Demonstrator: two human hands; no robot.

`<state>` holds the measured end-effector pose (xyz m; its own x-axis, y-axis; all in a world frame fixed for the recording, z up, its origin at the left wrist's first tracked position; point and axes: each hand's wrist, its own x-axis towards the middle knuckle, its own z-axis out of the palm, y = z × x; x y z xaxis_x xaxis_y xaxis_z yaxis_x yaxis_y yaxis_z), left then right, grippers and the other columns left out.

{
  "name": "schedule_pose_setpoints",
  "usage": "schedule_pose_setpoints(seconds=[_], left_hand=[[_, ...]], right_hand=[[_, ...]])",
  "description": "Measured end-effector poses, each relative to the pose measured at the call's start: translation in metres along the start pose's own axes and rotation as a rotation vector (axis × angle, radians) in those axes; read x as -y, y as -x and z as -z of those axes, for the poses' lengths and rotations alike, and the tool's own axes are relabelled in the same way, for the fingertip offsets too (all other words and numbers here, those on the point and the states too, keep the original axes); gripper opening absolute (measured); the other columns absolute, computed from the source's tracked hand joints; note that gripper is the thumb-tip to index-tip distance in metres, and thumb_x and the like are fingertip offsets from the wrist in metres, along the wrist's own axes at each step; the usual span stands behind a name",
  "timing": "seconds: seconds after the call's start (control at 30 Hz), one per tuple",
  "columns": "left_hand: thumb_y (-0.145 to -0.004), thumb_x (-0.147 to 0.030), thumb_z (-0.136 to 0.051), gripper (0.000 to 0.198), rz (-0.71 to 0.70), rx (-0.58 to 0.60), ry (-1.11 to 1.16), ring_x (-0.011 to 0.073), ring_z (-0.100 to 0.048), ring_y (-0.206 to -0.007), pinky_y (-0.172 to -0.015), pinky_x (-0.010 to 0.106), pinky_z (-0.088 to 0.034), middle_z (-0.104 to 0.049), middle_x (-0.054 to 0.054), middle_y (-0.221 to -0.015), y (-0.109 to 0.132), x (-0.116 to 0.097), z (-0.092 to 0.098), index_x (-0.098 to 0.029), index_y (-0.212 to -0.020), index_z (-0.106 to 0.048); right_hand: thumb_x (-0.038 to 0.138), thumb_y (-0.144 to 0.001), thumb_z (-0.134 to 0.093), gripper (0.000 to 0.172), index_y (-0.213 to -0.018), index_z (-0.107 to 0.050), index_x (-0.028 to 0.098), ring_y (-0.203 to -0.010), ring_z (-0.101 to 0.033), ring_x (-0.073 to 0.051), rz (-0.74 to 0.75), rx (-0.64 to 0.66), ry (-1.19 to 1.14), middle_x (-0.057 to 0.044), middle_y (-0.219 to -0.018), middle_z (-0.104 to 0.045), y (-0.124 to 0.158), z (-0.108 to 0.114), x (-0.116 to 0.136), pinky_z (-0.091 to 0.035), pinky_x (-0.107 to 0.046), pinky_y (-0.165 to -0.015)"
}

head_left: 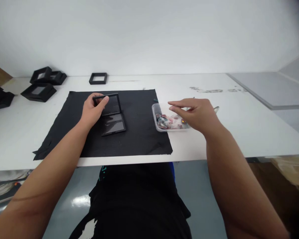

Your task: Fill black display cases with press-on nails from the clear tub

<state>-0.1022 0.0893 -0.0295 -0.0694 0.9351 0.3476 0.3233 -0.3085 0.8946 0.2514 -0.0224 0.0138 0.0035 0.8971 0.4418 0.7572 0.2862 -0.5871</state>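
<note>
Where the case (112,114) hinges, its lid (113,104) points upward.

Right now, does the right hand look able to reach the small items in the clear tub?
Likely yes: the right hand is close to the clear tub, whose small items appear uncovered at its left end.
</note>
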Motion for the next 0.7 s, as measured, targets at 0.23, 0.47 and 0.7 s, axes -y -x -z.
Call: schedule_pose_setpoints(seconds=[0.23, 0.47, 0.7], left_hand=[[-0.082, -0.043, -0.073, 0.026, -0.033, 0.015, -0.045, 0.0093, -0.052, -0.059, -0.059, 0.021, -0.041, -0.054, -0.005, -0.068, 0.004, -0.001, 0.002, -0.019, -0.092, -0.065], [-0.083, -0.045, -0.072, 0.029, -0.056, 0.048, -0.048, 0.0104, -0.054, -0.058, -0.058, 0.021, -0.043, -0.056, -0.004, -0.066, 0.004, 0.000, -0.001, -0.019, -0.093, -0.065], [-0.084, -0.046, -0.072, 0.030, -0.082, 0.042, -0.030, 0.0107, -0.054, -0.061, -0.060, 0.023, -0.046, -0.056, -0.003, -0.068, 0.005, 0.004, -0.006, -0.019, -0.097, -0.064]], right_hand=[[0.029, -0.087, -0.077, 0.012, -0.096, -0.084, 0.033, -0.055, -0.054, -0.014, 0.214, -0.191, 0.071, 0.002, -0.062, -0.062, 0.002, -0.007, 0.003, -0.042, -0.032, -0.052], [0.025, -0.084, -0.080, 0.019, -0.099, -0.083, 0.036, -0.085, -0.078, -0.021, 0.163, -0.210, -0.100, 0.002, -0.093, -0.082, 0.012, -0.007, 0.004, -0.061, -0.033, -0.060], [0.020, -0.084, -0.079, 0.024, -0.099, -0.082, 0.038, -0.086, -0.080, -0.023, 0.049, -0.234, -0.292, 0.004, -0.095, -0.082, 0.026, -0.008, 0.014, -0.067, -0.038, -0.065]])
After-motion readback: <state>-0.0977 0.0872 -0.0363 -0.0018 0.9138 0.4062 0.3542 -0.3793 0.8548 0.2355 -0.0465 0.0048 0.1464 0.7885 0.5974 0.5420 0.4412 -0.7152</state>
